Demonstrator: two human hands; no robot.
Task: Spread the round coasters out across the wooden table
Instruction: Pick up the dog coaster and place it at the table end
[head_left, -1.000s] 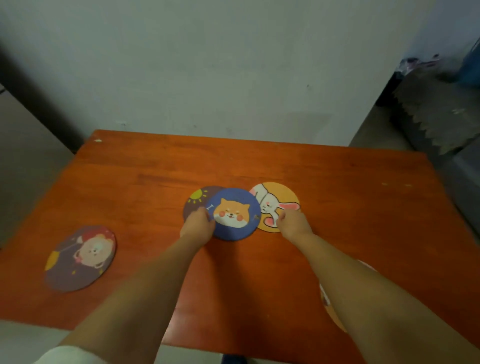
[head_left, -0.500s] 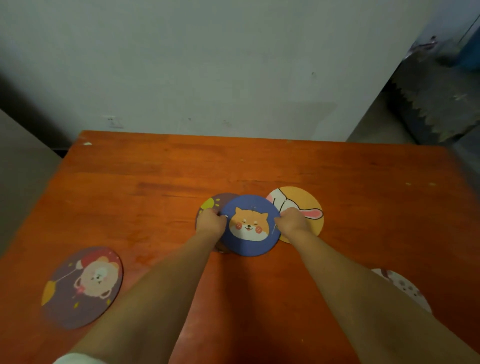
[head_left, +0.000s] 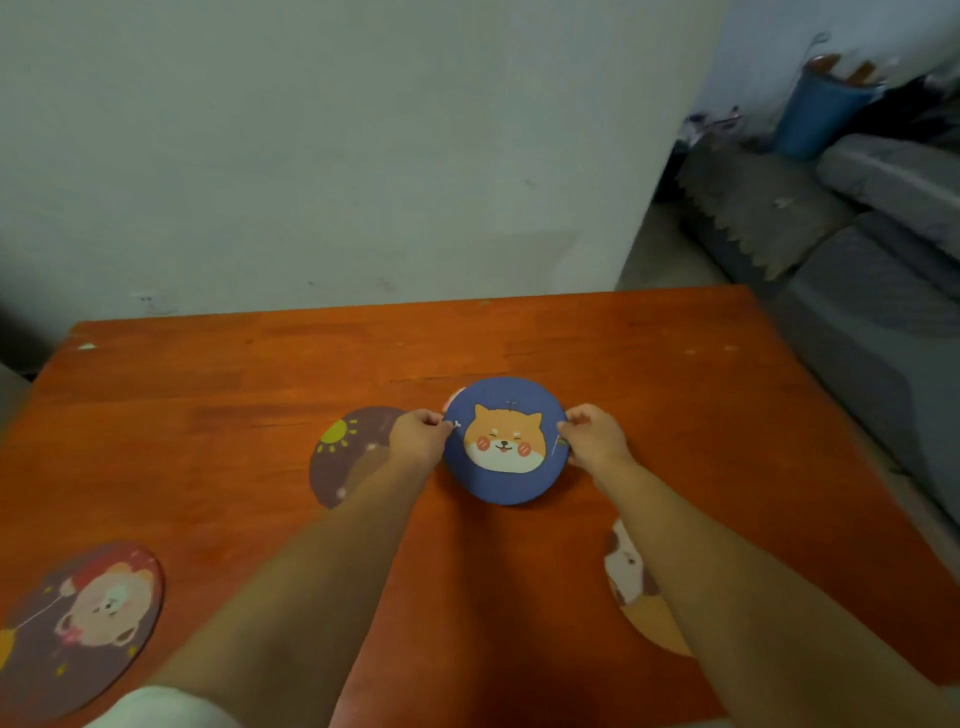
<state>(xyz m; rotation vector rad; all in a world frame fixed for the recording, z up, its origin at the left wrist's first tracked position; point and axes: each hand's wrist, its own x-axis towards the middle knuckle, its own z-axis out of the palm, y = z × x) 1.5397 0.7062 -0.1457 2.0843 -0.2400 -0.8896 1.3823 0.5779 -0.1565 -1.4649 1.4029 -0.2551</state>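
Observation:
A blue round coaster with a shiba dog face is held between both hands over the middle of the wooden table. My left hand pinches its left edge and my right hand pinches its right edge. A sliver of another coaster peeks out behind its upper left. A brown coaster with a yellow sun lies just left of my left hand. A purple bear coaster lies at the near left. My right forearm partly covers an orange-and-white coaster.
A pale wall rises behind the table's far edge. To the right, past the table edge, are grey cushions and a blue bucket on the floor.
Both hands took the blue dog coaster by its edges and carried it farther across the table, away from the sun coaster. The rabbit coaster is now almost wholly hidden behind it.

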